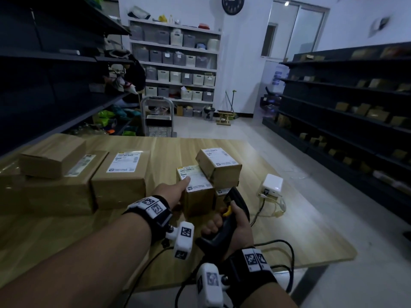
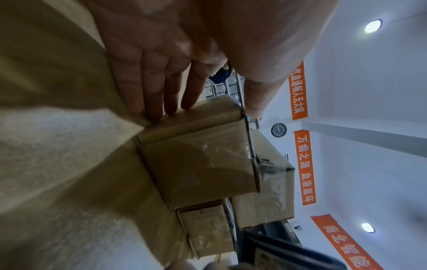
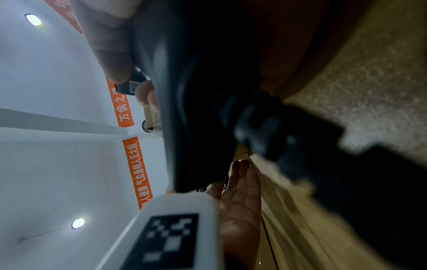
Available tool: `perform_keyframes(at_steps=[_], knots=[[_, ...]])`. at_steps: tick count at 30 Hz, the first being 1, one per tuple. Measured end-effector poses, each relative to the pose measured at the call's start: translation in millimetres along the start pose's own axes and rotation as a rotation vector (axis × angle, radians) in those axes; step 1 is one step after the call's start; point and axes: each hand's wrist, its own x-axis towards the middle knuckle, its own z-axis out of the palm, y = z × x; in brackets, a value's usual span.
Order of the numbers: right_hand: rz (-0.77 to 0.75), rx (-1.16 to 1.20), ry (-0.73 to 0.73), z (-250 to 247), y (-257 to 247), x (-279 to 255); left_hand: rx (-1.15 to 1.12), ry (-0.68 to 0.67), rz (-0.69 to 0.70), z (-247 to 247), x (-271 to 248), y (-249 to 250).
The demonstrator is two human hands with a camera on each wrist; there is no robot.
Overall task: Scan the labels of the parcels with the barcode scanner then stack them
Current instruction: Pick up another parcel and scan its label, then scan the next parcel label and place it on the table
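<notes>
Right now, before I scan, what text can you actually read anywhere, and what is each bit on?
"万病之源 血液循环": on the orange wall banner.
"血通畅人无大病": on the second orange banner; its start is hidden by the hand.
"南北智能": on the third orange banner, cut off by the frame edge.
The parcel labels: too blurred to read.
The clock: numerals too small.

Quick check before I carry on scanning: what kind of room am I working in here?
Likely a small parcel stockroom: dark shelves with small boxes on the right, white racks of storage bins at the back wall, and labelled parcels on the wooden table.
</notes>
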Motion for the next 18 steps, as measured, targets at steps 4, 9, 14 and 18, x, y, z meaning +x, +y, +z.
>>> perform_keyframes(at_steps=[4, 9, 14, 18], knots=[[-0.001, -0.006, 0.017, 2, 0, -2, 0.056, 0.044, 0.091, -2, -28, 9], [0.012, 0.007, 0.023, 5, 0, -3, 0.123, 0.183, 0.3, -11, -56, 17], [0.014, 0.01, 0.005, 3, 0, -1, 0.199, 0.384, 0.45, -41, -76, 43], [0.019, 0.001, 0.014, 4, 1, -1, 0.5, 0.462, 0.349, -83, -57, 57]])
